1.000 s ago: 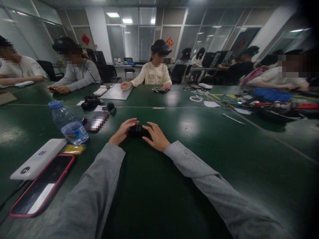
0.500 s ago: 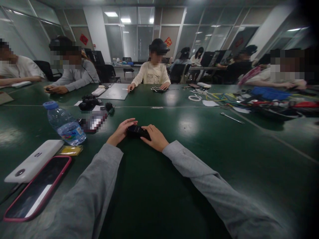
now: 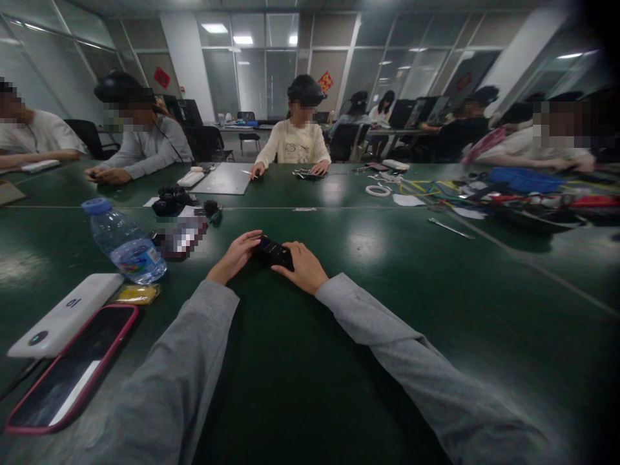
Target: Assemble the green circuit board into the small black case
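A small black handheld device [image 3: 274, 252], its dark upper face carrying rows of faint light marks, lies slantwise between my hands just over the green table. My right hand [image 3: 304, 267] is closed round its right end, thumb along the near edge and fingers over the far side. At the opposite end, my left hand [image 3: 238, 256] grips the upper left corner between thumb and fingers. The fingers cover both ends, and I cannot tell whether the underside rests on the table.
To the left are a water bottle [image 3: 128, 248], a yellow packet [image 3: 137, 294], a white power bank [image 3: 68, 316] and a red-cased phone [image 3: 72, 371]. A wrench [image 3: 450, 228] lies right of centre, before a blue tray [image 3: 526, 181] among cables. Several people sit round the table [image 3: 411, 278].
The device's face has turned more into view and shifted slightly right. My left fingers have slid back off its top toward the corner; my right fingers are drawn together more.
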`<state>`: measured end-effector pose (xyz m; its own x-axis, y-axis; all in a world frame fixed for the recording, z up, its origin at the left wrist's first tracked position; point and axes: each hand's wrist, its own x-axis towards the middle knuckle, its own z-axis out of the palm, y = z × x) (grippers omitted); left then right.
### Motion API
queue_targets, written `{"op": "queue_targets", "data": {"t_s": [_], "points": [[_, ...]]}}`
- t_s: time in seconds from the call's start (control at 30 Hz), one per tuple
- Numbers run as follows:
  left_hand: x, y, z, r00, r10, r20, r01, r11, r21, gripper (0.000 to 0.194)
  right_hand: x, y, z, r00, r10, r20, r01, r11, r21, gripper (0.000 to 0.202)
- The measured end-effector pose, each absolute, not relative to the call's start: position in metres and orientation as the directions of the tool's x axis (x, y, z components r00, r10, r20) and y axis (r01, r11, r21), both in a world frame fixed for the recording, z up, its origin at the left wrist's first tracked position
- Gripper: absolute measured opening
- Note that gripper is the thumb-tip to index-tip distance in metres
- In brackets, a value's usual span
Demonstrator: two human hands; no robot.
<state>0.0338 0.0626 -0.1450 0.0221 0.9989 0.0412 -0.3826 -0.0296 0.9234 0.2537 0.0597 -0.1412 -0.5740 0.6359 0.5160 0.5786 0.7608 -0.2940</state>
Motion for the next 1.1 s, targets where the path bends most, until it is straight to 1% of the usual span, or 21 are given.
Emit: {"op": "queue_targets", "data": {"t_s": [0.1,0.2,0.3,0.63,0.87,1.1], "points": [[0.0341,0.0609,-0.1440,0.026,0.999,0.040,-0.372,-0.028,0.928,0.040,0.2545,0.0584,-0.1390,-0.607,0.646,0.463,0.551,0.762,-0.340,0.055],[0.0350,0.0592,-0.1420,0.015,1.000,0.026,-0.359,-0.019,0.933,0.038,0.2553,0.0561,-0.1371,-0.643,0.658,0.391,0.539,0.752,-0.379,0.047],[0.0360,0.0580,-0.1404,-0.007,1.000,0.007,-0.347,-0.010,0.938,0.037,0.2554,0.0552,-0.1374,-0.670,0.645,0.368,0.542,0.763,-0.351,0.042],[0.0349,0.0620,-0.1448,-0.011,1.000,0.008,-0.360,-0.011,0.933,0.035,0.2535,0.0559,-0.1359,-0.716,0.610,0.339,0.563,0.792,-0.234,0.046],[0.0342,0.0641,-0.1476,-0.014,1.000,0.010,-0.362,-0.014,0.932,0.034,0.2529,0.0557,-0.1358,-0.719,0.613,0.326,0.569,0.790,-0.229,0.046],[0.0338,0.0632,-0.1470,-0.008,1.000,0.017,-0.362,-0.019,0.932,0.036,0.2529,0.0560,-0.1361,-0.721,0.612,0.323,0.558,0.790,-0.253,0.046]]}}
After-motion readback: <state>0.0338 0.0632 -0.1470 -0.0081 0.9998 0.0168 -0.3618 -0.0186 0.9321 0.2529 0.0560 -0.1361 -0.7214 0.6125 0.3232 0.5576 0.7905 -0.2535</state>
